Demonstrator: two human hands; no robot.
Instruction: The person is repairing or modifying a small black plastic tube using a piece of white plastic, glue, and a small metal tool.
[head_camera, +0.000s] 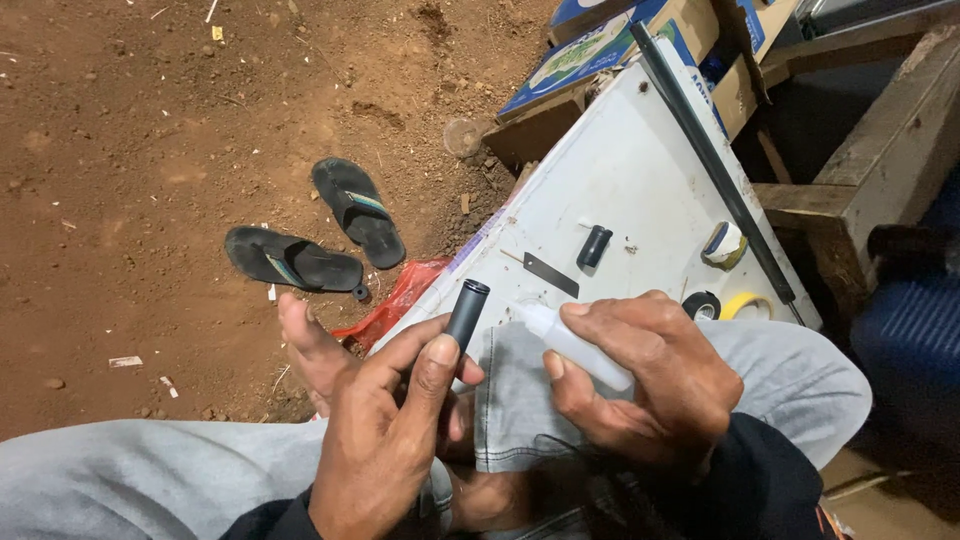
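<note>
Hands work a black tube and a small bottle over a lap

The left hand (385, 440) pinches the black tube (465, 313) upright; the right hand (650, 375) wraps the white squeeze bottle (570, 340), nozzle beside the tube's open end, near the white board (630, 170) edge

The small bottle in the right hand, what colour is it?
White and slightly translucent; the small bottle shows best in the head view, gripped by the right hand.

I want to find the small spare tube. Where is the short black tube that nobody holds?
In the head view, the short black tube lies on the white board, right of centre, beside a flat dark strip and above the right hand.
</note>
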